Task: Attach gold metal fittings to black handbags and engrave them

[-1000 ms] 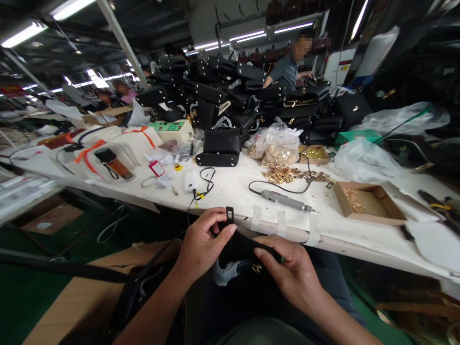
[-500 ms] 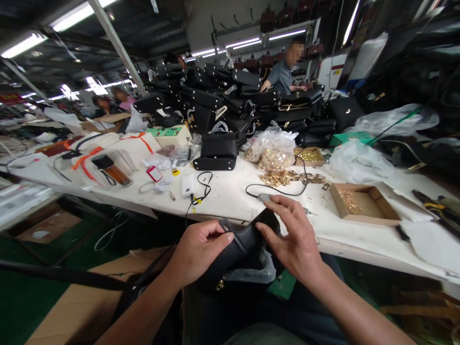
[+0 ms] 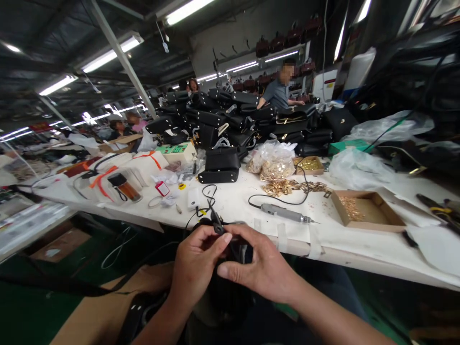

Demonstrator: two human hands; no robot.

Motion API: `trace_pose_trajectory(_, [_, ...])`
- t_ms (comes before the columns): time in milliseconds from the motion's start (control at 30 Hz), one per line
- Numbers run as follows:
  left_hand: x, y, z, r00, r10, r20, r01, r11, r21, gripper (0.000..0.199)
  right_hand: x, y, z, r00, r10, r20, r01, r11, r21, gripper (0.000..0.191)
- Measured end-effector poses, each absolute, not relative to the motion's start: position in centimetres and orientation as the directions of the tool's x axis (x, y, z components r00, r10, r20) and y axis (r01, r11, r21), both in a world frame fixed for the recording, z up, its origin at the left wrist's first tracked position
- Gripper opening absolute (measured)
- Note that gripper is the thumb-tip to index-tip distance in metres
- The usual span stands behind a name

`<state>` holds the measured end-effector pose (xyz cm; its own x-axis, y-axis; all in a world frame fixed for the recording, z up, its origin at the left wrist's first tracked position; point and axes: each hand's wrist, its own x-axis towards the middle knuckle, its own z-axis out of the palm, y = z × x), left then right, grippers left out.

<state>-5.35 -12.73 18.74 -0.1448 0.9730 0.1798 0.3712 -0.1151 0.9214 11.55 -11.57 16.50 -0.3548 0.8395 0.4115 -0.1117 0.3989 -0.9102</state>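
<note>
At the table's front edge, my left hand (image 3: 199, 258) pinches the edge of a black leather piece (image 3: 218, 228) between thumb and fingers. My right hand (image 3: 255, 263) is curved around the same black piece, its fingertips meeting my left fingertips and its thumb lower, apart from the fingers. The rest of the black item hangs below the hands, dark and partly hidden by them. Behind my right hand, a grey electric screwdriver (image 3: 285, 212) with a black cord lies on the white table (image 3: 237, 201).
A black bag (image 3: 219, 165) stands mid-table before a large bag pile. Bags of gold parts (image 3: 275, 163), loose gold clasps (image 3: 280, 187) and a cardboard tray (image 3: 366, 225) lie right; an amber bottle (image 3: 125, 187) is left. A person (image 3: 278, 91) is behind the pile.
The view has tilted upward. My hands have come together and the black piece has turned edge-on. My right hand has moved left, uncovering the screwdriver.
</note>
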Motion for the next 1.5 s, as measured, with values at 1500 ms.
trace_pose_trajectory(1500, [-0.8, 2.3, 4.5, 0.366, 0.872, 0.325, 0.595, -0.488, 0.639, 0.008, 27.5, 17.6, 4.7, 0.118, 0.993, 0.0, 0.929, -0.111, -0.354, 0.026])
